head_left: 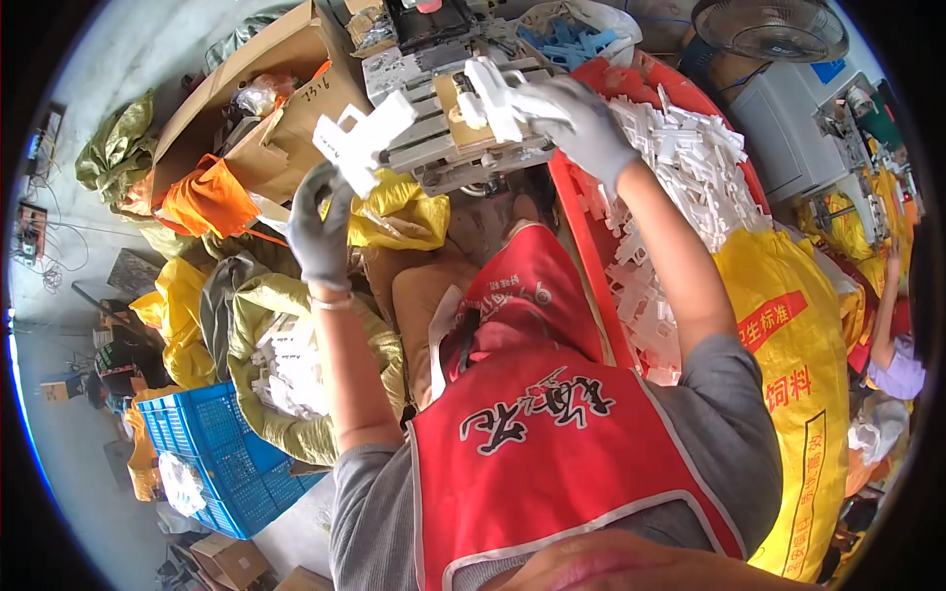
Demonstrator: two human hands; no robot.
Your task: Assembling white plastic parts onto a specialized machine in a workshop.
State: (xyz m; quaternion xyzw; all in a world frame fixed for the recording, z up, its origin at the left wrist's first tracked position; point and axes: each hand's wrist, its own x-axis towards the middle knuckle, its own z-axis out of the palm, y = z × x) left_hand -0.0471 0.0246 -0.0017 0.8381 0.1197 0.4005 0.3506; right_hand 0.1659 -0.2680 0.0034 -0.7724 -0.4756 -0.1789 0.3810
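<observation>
My left hand (320, 227), in a grey-white work glove, pinches the lower end of a white pistol-shaped plastic piece (363, 136) at the left of the machine. My right hand (581, 123), gloved likewise, reaches over the machine's metal bed (419, 153). Its fingers grip a second white plastic piece (496, 98), held upright over a tan block (455, 110) on the bed. Whether that piece touches the block I cannot tell. The right fingertips are partly hidden behind it.
Right of the machine stands a red bin (581, 231) heaped with white pieces. An olive sack (286, 428) with more pieces is at left, beside a blue crate (236, 483). A cardboard box (296, 138), yellow sack (788, 394), fan (771, 28) and bag of blue pieces (572, 39) surround me.
</observation>
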